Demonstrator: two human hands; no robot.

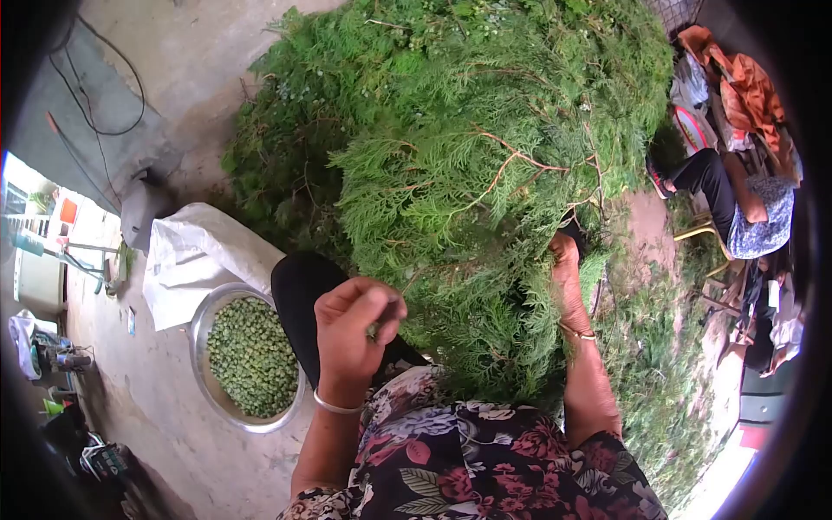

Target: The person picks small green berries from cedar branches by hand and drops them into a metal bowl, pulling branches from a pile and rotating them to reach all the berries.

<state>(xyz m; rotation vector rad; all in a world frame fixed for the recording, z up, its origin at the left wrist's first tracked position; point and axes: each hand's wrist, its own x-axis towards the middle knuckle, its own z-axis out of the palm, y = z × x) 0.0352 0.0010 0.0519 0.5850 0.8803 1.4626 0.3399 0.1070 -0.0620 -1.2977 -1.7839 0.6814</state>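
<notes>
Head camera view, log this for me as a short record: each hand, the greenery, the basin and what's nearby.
left hand: raised, fingers curled; whether it holds anything is unclear
right hand: at the green branches, grip partly hidden
branches: large heap in front of the wearer
basin: metal, on the floor at left, holding small green pieces
white sack: beside the basin
other person: seated, far right

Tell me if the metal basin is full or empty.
Not empty: the metal basin holds a broad spread of small green pieces; how deep, I cannot tell from above.
</notes>
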